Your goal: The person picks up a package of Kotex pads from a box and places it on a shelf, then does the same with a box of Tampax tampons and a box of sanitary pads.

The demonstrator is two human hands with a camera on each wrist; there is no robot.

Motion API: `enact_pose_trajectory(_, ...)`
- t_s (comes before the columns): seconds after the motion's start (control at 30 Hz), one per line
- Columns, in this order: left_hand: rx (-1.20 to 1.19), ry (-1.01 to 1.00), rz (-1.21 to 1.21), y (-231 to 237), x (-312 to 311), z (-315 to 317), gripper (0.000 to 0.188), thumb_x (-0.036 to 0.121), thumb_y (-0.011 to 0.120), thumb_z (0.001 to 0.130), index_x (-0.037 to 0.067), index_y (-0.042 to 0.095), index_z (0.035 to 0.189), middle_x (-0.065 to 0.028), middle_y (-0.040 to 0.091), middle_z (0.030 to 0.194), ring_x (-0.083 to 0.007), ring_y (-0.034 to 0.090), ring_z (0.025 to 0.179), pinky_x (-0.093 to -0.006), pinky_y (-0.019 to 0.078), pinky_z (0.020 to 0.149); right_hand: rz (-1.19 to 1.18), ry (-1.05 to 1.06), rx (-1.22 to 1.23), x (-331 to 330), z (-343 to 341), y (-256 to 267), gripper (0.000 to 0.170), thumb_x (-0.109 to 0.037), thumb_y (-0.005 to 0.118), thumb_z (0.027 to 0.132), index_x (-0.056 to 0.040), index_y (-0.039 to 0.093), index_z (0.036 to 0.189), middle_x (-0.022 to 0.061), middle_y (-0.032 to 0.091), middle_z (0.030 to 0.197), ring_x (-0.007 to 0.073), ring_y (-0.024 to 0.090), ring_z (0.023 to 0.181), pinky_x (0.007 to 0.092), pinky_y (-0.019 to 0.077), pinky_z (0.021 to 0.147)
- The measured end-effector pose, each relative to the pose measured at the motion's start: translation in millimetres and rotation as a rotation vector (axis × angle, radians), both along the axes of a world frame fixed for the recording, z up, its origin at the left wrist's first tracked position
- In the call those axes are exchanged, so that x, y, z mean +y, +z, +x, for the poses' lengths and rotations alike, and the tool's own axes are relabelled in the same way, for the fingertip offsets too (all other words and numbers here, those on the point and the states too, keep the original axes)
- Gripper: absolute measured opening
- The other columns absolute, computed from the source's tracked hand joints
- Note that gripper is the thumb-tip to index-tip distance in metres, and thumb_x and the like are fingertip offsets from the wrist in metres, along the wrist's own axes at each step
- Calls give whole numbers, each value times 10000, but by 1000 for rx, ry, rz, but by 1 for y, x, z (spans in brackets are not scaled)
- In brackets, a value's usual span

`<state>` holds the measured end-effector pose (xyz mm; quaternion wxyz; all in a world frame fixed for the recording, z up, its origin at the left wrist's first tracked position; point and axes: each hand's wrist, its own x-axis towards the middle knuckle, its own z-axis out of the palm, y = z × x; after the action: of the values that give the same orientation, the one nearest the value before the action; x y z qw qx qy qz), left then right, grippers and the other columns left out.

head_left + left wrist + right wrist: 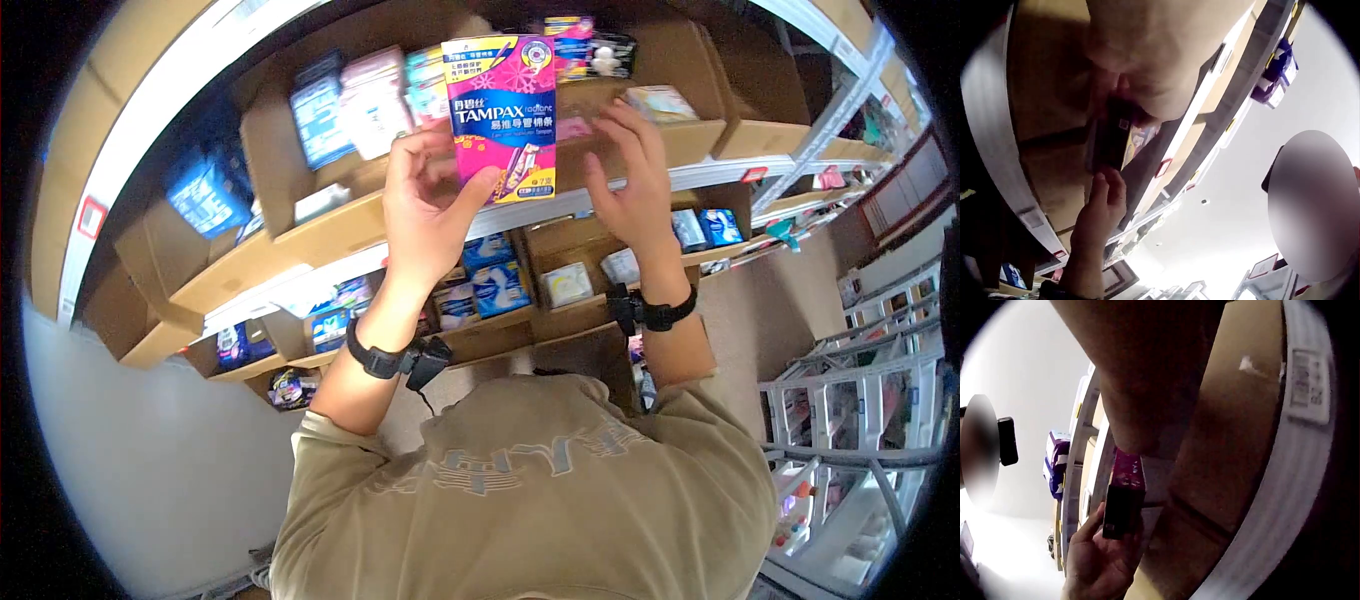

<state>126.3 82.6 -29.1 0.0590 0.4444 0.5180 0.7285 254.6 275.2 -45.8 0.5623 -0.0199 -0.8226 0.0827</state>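
Note:
A pink, blue and yellow Tampax tampon box is held upright, its printed front toward the head camera. My left hand grips its lower left side, thumb across the front and fingers behind the edge. To the right of the box, my right hand is raised with its fingers loosely bent, a small gap from the box in the head view. Seen from the left wrist, the dark end of the box lies between both hands. In the right wrist view, the left hand holds the box from below.
Cardboard bins on the shelf hold a blue pack, a pale pink pack and other packages. A lower shelf carries several more packs. A white shelf rail runs under the hands. Metal racks stand at the right.

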Motion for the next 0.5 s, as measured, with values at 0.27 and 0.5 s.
enact_pose_trajectory(0.27, 25, 281, 22, -16, 68, 37, 349, 18, 742, 837, 29, 486, 1073, -56, 601, 1001, -101, 594, 860, -211, 491, 717, 57, 28, -131, 58, 16, -27, 439, -134, 672, 760, -33, 574, 1175, 150, 562, 1189, 348, 517, 1157, 516, 368, 1062)
enact_pose_trajectory(0.5, 70, 351, 44, -26, 73, 35, 381, 10, 737, 839, 28, 460, 1101, -50, 563, 989, -113, 594, 907, -226, 505, 737, 69, 94, -156, 66, 18, -25, 471, -158, 662, 763, -25, 556, 1202, 141, 554, 1184, 335, 507, 1159, 510, 359, 1064)
